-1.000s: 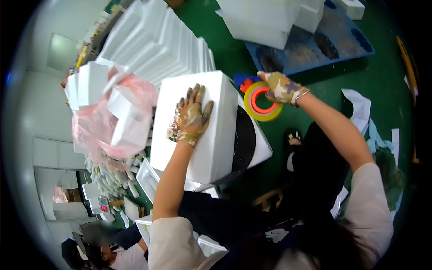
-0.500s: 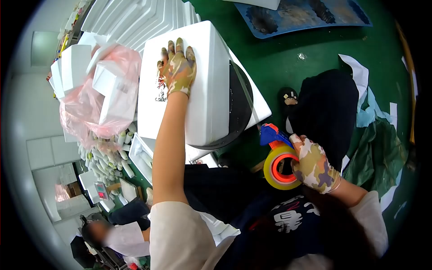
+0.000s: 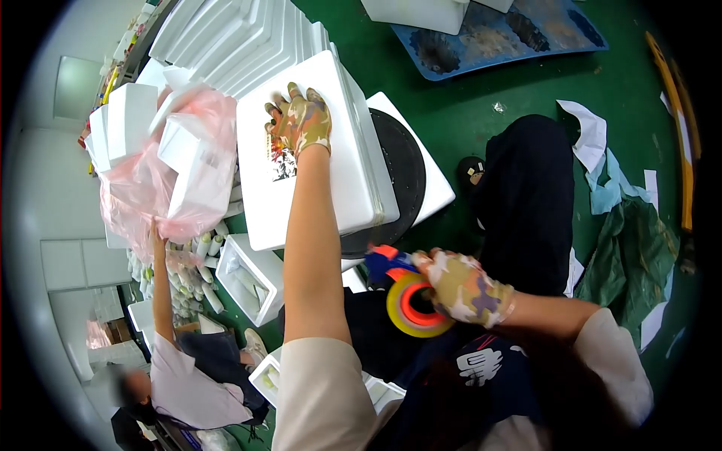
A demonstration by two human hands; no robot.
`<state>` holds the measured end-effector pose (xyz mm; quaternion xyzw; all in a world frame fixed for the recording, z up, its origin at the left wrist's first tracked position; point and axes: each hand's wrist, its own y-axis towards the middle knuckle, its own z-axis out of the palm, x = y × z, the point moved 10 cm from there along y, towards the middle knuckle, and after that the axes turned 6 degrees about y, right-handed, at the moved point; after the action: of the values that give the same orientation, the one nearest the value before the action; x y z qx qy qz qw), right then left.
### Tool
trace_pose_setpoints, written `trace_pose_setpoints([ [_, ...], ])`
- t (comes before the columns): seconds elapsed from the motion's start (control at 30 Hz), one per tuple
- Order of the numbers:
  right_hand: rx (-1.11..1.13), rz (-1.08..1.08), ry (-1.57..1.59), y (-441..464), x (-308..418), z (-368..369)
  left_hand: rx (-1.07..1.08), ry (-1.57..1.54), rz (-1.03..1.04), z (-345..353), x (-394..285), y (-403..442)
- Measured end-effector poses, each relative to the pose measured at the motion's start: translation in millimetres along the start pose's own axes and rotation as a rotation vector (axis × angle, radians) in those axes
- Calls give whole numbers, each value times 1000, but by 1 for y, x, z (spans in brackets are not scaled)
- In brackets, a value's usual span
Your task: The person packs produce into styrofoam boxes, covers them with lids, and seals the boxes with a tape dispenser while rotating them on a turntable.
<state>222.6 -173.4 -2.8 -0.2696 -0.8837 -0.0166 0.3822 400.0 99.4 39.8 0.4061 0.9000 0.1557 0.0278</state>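
My left hand (image 3: 301,120), in a camouflage glove, lies with spread fingers on top of a white foam box (image 3: 256,203), beside a printed label (image 3: 283,159) that it partly covers. Under the box is a round black turntable (image 3: 402,177), which rests on a white foam slab (image 3: 438,197). My right hand (image 3: 468,289), gloved alike, is closed around a tape dispenser (image 3: 398,325) with a yellow roll and a blue and orange head. The dispenser is near the box's lower right corner, apart from it.
Stacked white foam lids (image 3: 226,45) stand behind the box. At left, a co-worker's hand (image 3: 156,229) touches a pink plastic bag (image 3: 139,195) of foam pieces. An open foam box (image 3: 248,278) sits below. A blue tray (image 3: 496,37) and green sheeting (image 3: 628,259) lie on the floor.
My right hand has brought the tape dispenser leftward, closer to the box. The box has turned slightly under my left hand. The co-worker has raised an arm to the pink bag.
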Motion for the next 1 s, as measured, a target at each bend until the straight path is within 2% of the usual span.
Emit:
trace_pose_setpoints([
  [0.1, -225, -266, 68, 50, 9, 4, -15, 6, -9, 1, 1, 0],
  [0.13, -15, -313, 124, 84, 16, 51, -42, 18, 1, -3, 1, -3],
  [0.2, 140, -326, -2, 85, 56, 64, -24, 28, -8, -8, 1, -4],
  [0.27, 8, -266, 162, 72, 26, 54, -52, 1, -38, 4, 12, 2],
  [0.33, 0, -86, 173, 43, -22, 2, 3, -14, -97, 2, 18, 5],
  [0.37, -247, -264, 183, 20, -42, -25, 39, -23, -78, 6, 18, 5],
  [0.4, -60, -13, 154, 19, -46, -64, 75, -31, -61, 10, 21, 7],
  [0.43, -200, -33, 84, 19, -47, -100, 112, -102, 33, 9, 27, 4],
  [0.47, -298, -104, 69, 30, -36, -133, 148, -270, 92, 11, 40, 6],
  [0.5, -415, -245, 90, 43, -22, -165, 114, -533, 10, 3, 76, 1],
  [0.53, -467, -264, 81, 66, -16, -186, 70, -797, -72, -3, 115, -16],
  [0.57, -482, -296, -13, 89, 2, -205, -67, -923, -59, -44, 144, -44],
  [0.6, -587, -382, -170, 109, 9, -215, -159, -979, -51, -50, 190, -76],
  [0.63, -581, -446, -244, 136, 6, -212, -237, -965, -207, -60, 232, -116],
  [0.67, -578, -508, -319, 156, 6, -210, -314, -960, -182, -58, 268, -162],
  [0.7, -500, -469, -323, 171, 5, -205, -252, -810, -283, -42, 289, -198],
  [0.77, -433, -515, -387, 189, -9, -190, 218, -734, -488, 40, 287, -251],
  [0.8, -395, -515, -415, 198, -20, -182, 347, -954, -474, 72, 263, -261],
  [0.83, -447, -555, -417, 202, -29, -179, 599, -1041, -643, 84, 234, -264],
  [0.87, -492, -637, -397, 202, -33, -176, 617, -1177, -567, 102, 217, -258],
  [0.93, -494, -606, -438, 208, -44, -169, 671, -1441, -679, 127, 203, -256],
  [0.97, -473, -578, -498, 211, -48, -166, 668, -1442, -683, 139, 202, -258],
  [1.0, -469, -581, -496, 213, -49, -165, 584, -1557, -738, 150, 205, -261],
])
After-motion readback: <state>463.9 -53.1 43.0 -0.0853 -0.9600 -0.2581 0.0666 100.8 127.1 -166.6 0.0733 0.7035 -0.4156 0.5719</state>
